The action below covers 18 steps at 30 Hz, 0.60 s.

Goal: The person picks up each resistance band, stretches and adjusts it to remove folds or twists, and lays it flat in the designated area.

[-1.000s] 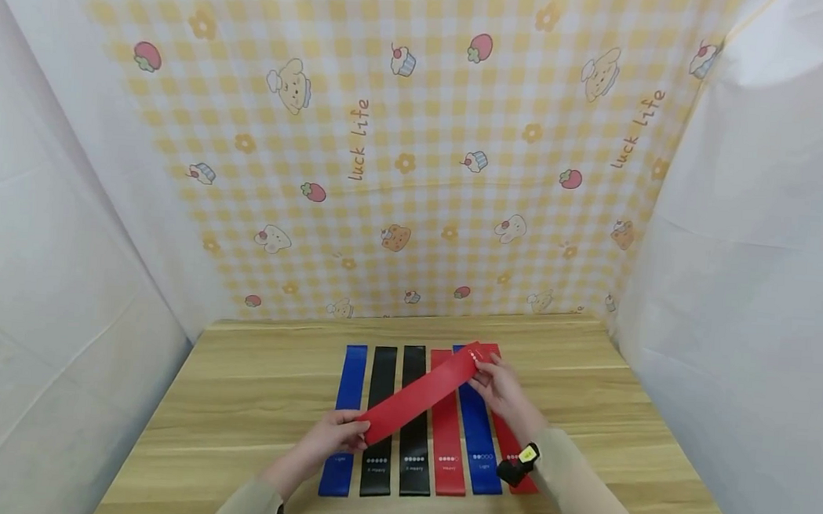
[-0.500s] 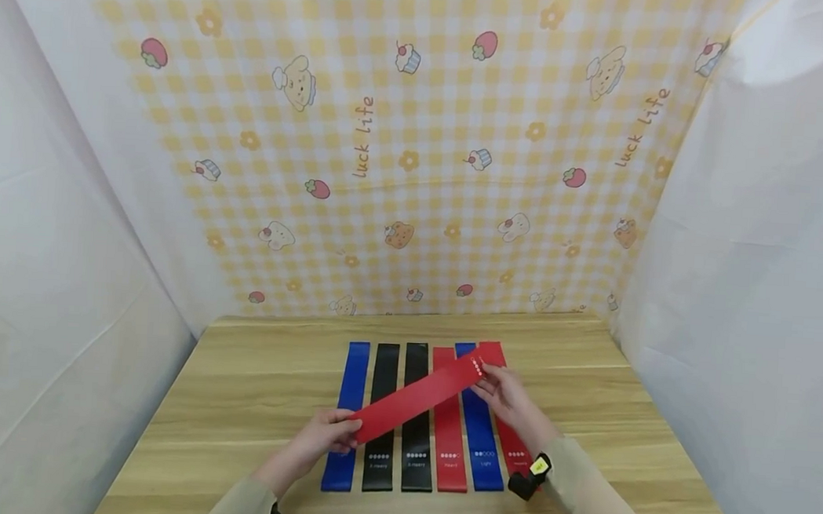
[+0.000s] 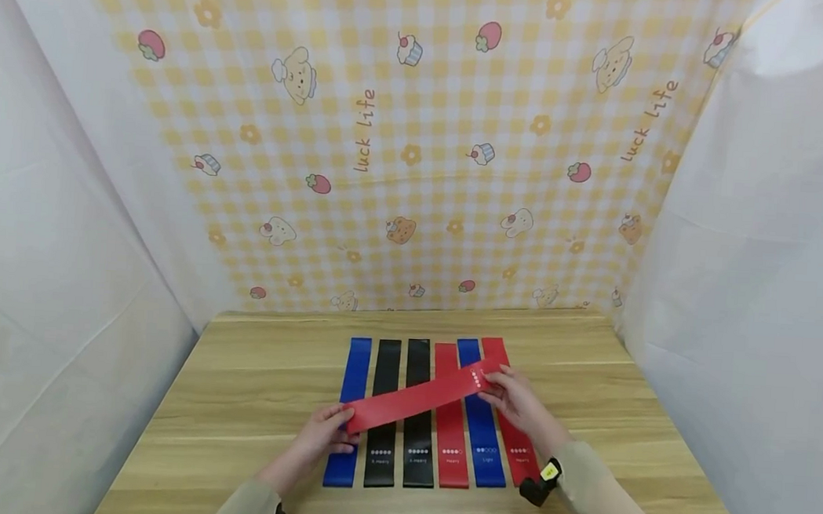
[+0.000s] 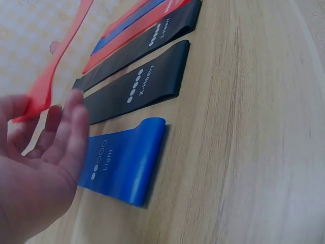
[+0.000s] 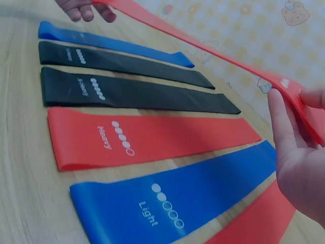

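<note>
A red resistance band (image 3: pixel 413 399) is held stretched out flat above the row of bands, its right end higher in the head view. My left hand (image 3: pixel 322 438) pinches its left end between thumb and fingers, over the left blue band (image 3: pixel 340 470). Its other fingers are spread loosely in the left wrist view. At the dotted end, my right hand (image 3: pixel 518 401) grips the band with the thumb on top and fingers beneath. Under it lie two black X-Heavy bands (image 3: pixel 380 469) (image 3: pixel 417 470), a red Heavy band (image 3: pixel 452 470), a blue Light band (image 3: pixel 488 468) and another red band (image 3: pixel 520 452).
The bands lie side by side on a wood-grain table (image 3: pixel 233 403). A yellow checked cloth (image 3: pixel 415 194) hangs behind it. White cloth walls (image 3: pixel 50 266) stand at left and right. Each wrist wears a black strap with a camera (image 3: pixel 542 482).
The held red band has swung to a flatter slant. Its right end has come down and to the right with my right hand; my left hand has shifted slightly left and up.
</note>
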Available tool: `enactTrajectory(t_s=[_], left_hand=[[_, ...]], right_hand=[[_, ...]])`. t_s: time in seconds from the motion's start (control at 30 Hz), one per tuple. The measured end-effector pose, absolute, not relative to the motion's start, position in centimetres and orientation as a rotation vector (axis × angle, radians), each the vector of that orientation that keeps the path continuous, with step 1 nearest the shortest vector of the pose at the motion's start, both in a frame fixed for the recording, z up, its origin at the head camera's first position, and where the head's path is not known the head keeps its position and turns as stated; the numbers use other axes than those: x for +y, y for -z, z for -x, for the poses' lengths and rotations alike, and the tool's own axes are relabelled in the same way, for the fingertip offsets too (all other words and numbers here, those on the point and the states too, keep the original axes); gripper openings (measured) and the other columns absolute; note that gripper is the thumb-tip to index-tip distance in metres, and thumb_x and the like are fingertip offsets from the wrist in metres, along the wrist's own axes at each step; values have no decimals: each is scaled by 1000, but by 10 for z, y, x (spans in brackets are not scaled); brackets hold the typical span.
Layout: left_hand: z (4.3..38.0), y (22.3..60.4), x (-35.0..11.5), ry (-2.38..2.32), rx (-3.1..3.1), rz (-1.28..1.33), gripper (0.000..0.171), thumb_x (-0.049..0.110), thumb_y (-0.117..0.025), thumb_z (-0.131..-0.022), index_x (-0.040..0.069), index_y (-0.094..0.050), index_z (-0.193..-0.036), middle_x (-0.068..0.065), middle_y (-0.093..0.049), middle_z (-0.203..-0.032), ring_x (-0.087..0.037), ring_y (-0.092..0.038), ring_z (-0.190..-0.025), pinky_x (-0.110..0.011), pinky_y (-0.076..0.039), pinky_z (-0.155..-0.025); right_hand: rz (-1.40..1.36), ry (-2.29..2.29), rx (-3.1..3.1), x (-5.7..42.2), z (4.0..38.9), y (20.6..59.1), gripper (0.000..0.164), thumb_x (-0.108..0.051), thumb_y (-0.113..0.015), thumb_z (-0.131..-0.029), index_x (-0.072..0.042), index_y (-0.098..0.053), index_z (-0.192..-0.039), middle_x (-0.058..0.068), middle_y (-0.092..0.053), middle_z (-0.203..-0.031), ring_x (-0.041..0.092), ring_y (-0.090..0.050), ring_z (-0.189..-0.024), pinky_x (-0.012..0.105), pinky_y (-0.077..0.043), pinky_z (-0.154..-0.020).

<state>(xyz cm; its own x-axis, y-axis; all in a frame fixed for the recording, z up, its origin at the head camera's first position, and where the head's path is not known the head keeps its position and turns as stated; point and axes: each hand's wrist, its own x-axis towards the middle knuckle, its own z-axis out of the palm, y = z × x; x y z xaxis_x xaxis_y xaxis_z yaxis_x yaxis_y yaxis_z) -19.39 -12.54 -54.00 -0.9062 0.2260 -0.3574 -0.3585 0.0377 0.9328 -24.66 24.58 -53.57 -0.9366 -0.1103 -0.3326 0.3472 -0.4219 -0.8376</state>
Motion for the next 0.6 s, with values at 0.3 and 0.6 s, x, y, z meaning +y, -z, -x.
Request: enactTrajectory(t_s=[0.3, 0.6], left_hand=[[194, 545, -122, -1931, 1872, 155, 51, 39, -43, -104, 1, -39, -137, -12, -66, -87, -16, -63, -57, -23, -48, -50], [196, 544, -121, -1923, 1884, 98, 34, 35, -43, -104, 3, -46, -116, -1, -51, -71, -11, -51, -52, -21, -42, -47]], right_hand=[[-163, 2175, 1753, 251, 246, 536, 60, -2, -53, -95, -4, -28, -150, 26, -32, -141, 29, -61, -99, 39, -56, -79], [-171, 2107, 1822, 255, 245, 535, 39, -6, -53, -96, 7, -42, -132, 21, -45, -128, 30, -58, -103, 43, -55, -81]])
